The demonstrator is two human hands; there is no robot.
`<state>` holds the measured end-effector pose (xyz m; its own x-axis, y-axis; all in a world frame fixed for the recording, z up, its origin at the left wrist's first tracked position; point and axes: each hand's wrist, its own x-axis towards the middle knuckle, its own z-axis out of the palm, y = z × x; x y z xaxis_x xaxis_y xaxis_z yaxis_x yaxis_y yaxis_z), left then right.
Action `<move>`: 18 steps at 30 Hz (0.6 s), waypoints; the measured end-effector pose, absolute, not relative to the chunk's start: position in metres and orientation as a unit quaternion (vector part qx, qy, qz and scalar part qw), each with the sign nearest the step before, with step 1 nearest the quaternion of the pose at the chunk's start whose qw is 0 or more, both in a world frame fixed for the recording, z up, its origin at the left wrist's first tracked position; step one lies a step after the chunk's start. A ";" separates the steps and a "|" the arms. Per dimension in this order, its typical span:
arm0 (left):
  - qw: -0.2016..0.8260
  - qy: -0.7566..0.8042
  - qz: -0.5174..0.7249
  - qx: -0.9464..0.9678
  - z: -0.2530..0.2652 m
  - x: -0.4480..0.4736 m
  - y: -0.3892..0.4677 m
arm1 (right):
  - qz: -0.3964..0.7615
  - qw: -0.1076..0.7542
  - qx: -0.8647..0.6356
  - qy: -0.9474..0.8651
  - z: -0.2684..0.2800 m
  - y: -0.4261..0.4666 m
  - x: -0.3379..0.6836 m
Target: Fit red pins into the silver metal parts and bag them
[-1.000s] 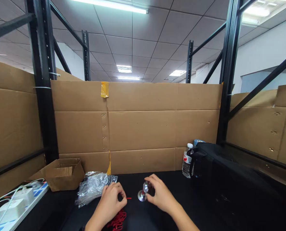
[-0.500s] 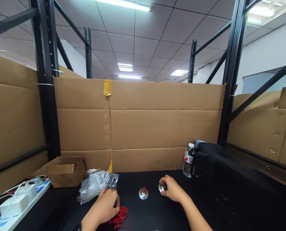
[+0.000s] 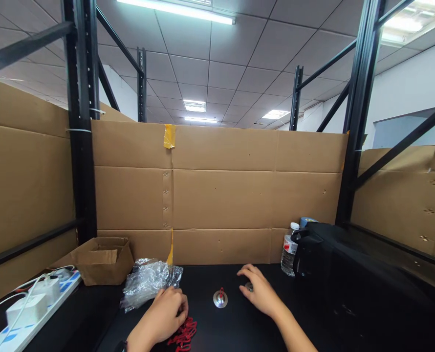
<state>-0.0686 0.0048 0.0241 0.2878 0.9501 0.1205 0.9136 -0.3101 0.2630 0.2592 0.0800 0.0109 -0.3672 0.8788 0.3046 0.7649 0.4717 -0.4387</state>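
A small silver finger cymbal (image 3: 220,298), a domed disc with a red cord loop on top, lies on the black table. To its right, my right hand (image 3: 258,289) hovers with fingers and thumb apart. Partly covered by those fingers is a second metal cymbal (image 3: 249,287); it seems to rest on the table. My left hand (image 3: 168,313) is curled, its fingertips pointing down and hidden from me. Just below and beside it lies a heap of red cord (image 3: 184,336); I cannot make out whether the fingers pinch any.
Crumpled clear plastic (image 3: 149,283) lies beyond my left hand, near a brown cardboard box (image 3: 109,266). A power strip (image 3: 52,308) with white plugs runs along the left. At right stand a water bottle (image 3: 288,254) and a large black bag (image 3: 364,283). Cardboard walls (image 3: 221,200) enclose the back.
My right hand's fingers have spread from the second cymbal, which was held tilted in them before. The left hand stays beside the red cord. The whole view has shifted slightly.
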 end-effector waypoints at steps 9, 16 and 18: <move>0.092 0.507 0.210 0.831 0.026 -0.053 0.002 | 0.159 0.163 -0.428 -0.874 -0.003 0.063 0.216; 0.104 0.501 0.213 0.832 0.025 -0.047 0.001 | 0.150 0.203 -0.414 -0.875 -0.002 0.060 0.212; 0.101 0.500 0.216 0.833 0.024 -0.047 0.001 | 0.151 0.214 -0.412 -0.873 -0.004 0.059 0.208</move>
<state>-0.0473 0.0009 0.0240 0.4078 0.8756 0.2588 0.7885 -0.4806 0.3837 0.2076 0.0592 -0.0045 -0.5683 0.7842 0.2490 0.6549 0.6143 -0.4401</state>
